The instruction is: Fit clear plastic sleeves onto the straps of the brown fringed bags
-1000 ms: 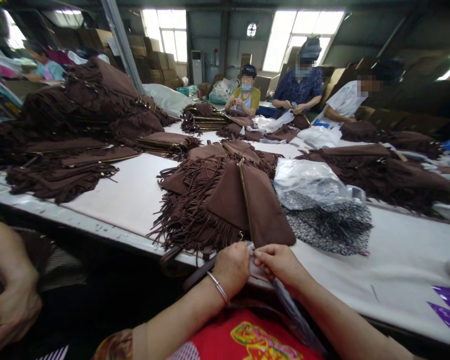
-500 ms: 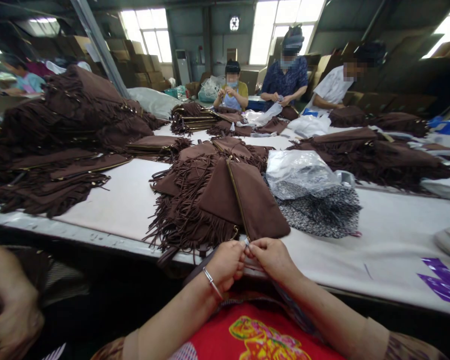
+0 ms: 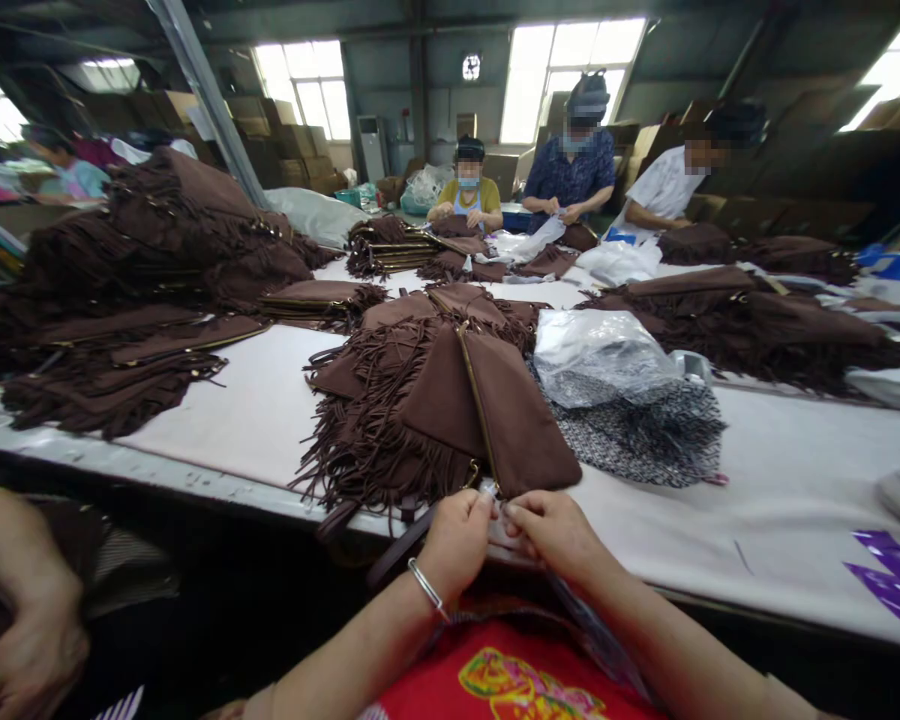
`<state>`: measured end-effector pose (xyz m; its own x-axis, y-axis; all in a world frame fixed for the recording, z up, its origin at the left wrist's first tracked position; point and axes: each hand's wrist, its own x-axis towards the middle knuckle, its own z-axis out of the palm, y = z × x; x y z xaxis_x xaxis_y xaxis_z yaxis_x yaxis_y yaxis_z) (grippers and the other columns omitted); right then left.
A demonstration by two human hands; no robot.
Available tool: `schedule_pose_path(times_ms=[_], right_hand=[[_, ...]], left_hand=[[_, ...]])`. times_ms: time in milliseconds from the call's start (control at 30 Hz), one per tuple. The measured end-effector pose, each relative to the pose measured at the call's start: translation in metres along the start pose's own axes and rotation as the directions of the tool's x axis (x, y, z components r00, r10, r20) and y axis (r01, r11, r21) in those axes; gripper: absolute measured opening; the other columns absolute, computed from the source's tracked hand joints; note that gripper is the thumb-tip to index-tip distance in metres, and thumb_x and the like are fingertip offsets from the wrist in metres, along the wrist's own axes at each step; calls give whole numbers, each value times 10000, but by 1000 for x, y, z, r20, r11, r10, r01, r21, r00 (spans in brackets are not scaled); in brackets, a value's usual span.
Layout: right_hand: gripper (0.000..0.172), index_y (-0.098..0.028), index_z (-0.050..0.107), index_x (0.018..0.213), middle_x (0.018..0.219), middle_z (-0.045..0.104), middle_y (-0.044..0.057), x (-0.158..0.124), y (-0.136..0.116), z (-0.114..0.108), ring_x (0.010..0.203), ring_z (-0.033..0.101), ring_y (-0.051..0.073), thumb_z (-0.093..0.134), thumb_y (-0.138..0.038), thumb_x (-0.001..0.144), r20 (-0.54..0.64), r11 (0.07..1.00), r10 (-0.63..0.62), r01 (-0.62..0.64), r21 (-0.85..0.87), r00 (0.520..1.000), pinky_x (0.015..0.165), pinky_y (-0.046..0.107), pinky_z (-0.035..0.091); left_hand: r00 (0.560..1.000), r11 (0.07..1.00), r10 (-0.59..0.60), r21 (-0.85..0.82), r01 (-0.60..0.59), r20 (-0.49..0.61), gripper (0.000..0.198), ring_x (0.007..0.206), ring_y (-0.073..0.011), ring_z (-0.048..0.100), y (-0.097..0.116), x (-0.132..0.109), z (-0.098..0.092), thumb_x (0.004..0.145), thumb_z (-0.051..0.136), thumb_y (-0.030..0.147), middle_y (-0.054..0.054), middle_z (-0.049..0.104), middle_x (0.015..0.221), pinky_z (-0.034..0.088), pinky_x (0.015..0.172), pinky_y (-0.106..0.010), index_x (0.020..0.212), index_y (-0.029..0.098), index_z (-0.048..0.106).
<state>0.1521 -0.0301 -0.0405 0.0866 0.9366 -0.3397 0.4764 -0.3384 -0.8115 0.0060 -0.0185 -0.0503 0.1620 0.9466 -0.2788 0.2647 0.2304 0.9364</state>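
Observation:
A brown fringed bag (image 3: 521,415) with a gold zipper lies on the table in front of me, its lower end pointing toward my body. Just below that end, my left hand (image 3: 461,540) is closed in a pinch at a small whitish scrap (image 3: 489,488), which looks like thin wrapping. Close beside it, my right hand (image 3: 555,530) is also closed, thumb against bent fingers; what it pinches is too small to make out. A gold clasp (image 3: 474,468) shows just above my left fingers. A dark strap (image 3: 401,545) hangs over the table edge.
More brown fringed bags (image 3: 157,230) are heaped at left and right (image 3: 757,315). Clear plastic (image 3: 600,345) covers a black-and-white speckled item (image 3: 645,430). Purple plastic (image 3: 892,580) lies far right. A co-worker's hand (image 3: 34,650) rests at lower left; several people work across the table.
A small gap has opened between my hands, which were touching before. The whole view has shifted slightly downward. Across the table, the co-worker in yellow has lowered their hands.

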Motion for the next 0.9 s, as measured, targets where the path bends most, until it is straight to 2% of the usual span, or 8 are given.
schedule_pose_path(times_ms=[67, 133, 233, 367, 500, 667, 767, 900], right_hand=[[267, -169, 697, 739, 694, 712, 40, -3, -2, -8, 612, 633, 162, 508, -337, 825, -56, 993, -116, 114, -41, 992, 569, 244, 475], [260, -178, 713, 851, 856, 730, 58, -1, -8, -20, 819, 658, 188, 502, -330, 847, -121, 947, -306, 290, -136, 944, 754, 274, 493], [271, -193, 704, 970, 955, 710, 65, 11, -25, -36, 898, 641, 182, 466, -289, 883, -14, 818, -510, 481, -315, 860, 829, 282, 476], [280, -233, 688, 1084, 983, 718, 62, 25, -53, -39, 914, 649, 185, 515, -269, 867, 294, 620, -495, 570, -539, 817, 822, 269, 466], [286, -278, 681, 1098, 945, 738, 49, 35, -75, -29, 872, 667, 204, 573, -294, 834, 454, 414, -403, 601, -684, 795, 741, 268, 456], [173, -242, 709, 761, 811, 720, 35, 41, -86, -23, 763, 647, 181, 553, -205, 824, 597, 188, -395, 697, -692, 699, 608, 243, 388], [148, -207, 674, 727, 781, 684, 33, 37, -80, -22, 733, 609, 159, 560, -148, 801, 590, 156, -471, 720, -676, 656, 600, 246, 365], [136, -195, 654, 732, 753, 646, 26, 29, -58, -20, 721, 556, 150, 561, -132, 808, 472, 204, -610, 701, -683, 637, 619, 257, 349]], left_hand=[[953, 901, 303, 331, -282, -12, 324, 588, -129, 480, -4, -2, -2, 923, 403, 303, -8, 537, 617, 338, 571, -262, 660, 173, 540], [868, 703, 495, 564, -434, 50, 306, 649, -154, 534, -9, -4, -3, 941, 359, 232, -43, 598, 693, 368, 616, -281, 713, 172, 554], [800, 468, 587, 756, -457, 120, 263, 638, -174, 564, -15, -5, -3, 937, 361, 183, -63, 619, 712, 367, 571, -292, 769, 169, 564], [789, 345, 598, 843, -413, 143, 201, 602, -190, 572, -18, -5, -5, 921, 405, 164, -50, 611, 700, 353, 515, -309, 799, 177, 564], [784, 324, 599, 845, -427, 166, 169, 615, -200, 584, -18, -6, -7, 909, 413, 141, -52, 621, 732, 368, 508, -314, 861, 176, 572], [808, 378, 564, 816, -436, 170, 183, 633, -193, 596, -20, -3, -11, 910, 400, 145, -60, 635, 746, 384, 526, -297, 833, 175, 563], [837, 465, 517, 763, -449, 178, 188, 650, -186, 608, -18, 1, -15, 912, 392, 158, -69, 655, 766, 394, 549, -285, 884, 165, 578], [874, 626, 465, 647, -436, 139, 256, 688, -177, 618, -12, 4, -15, 940, 358, 216, -73, 672, 769, 404, 601, -278, 848, 174, 593]])
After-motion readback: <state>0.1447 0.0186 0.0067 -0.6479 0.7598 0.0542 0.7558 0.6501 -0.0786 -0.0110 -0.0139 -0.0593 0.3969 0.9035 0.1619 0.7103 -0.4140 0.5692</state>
